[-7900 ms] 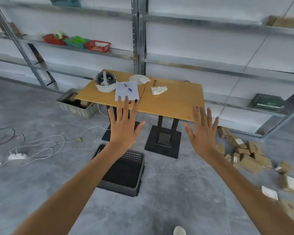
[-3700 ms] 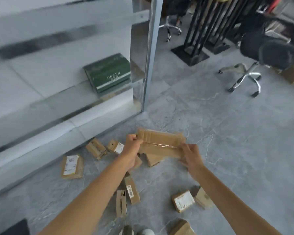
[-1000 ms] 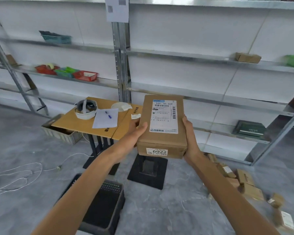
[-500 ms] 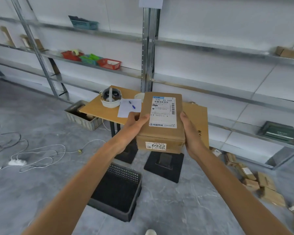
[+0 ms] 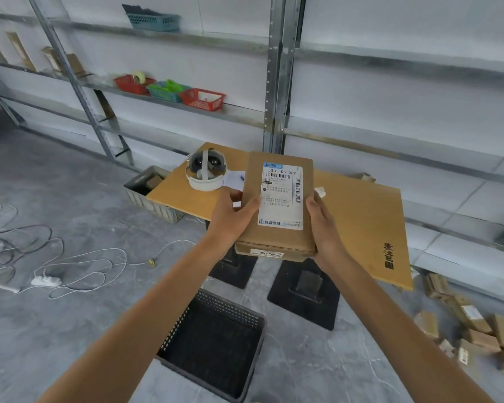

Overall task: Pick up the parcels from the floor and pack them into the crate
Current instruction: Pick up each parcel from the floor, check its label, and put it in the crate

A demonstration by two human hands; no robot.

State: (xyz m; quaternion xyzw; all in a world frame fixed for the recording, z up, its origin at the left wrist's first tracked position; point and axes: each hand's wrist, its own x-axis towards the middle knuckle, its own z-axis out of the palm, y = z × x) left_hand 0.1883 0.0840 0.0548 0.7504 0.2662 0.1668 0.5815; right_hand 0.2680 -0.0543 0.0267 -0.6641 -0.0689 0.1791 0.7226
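I hold a brown cardboard parcel (image 5: pixel 274 239) with a white shipping label in front of me, above the floor. My left hand (image 5: pixel 230 218) grips its left side with the thumb on top of the label. My right hand (image 5: pixel 323 225) grips its right side. A black perforated crate (image 5: pixel 172 334) stands on the floor below my left forearm, and nothing shows inside it. Several more brown parcels (image 5: pixel 472 330) lie scattered on the floor at the right.
A wooden table (image 5: pixel 361 216) on two black bases stands behind the crate, with a white headset (image 5: pixel 205 173) and paper on it. A grey bin (image 5: pixel 141 189) sits left of the table. White cables (image 5: pixel 70 266) lie on the floor at left. Metal shelving (image 5: pixel 277 82) lines the wall.
The view has swung left and down, so the crate shows more fully below. The parcel stays in both hands and has tipped slightly flatter.
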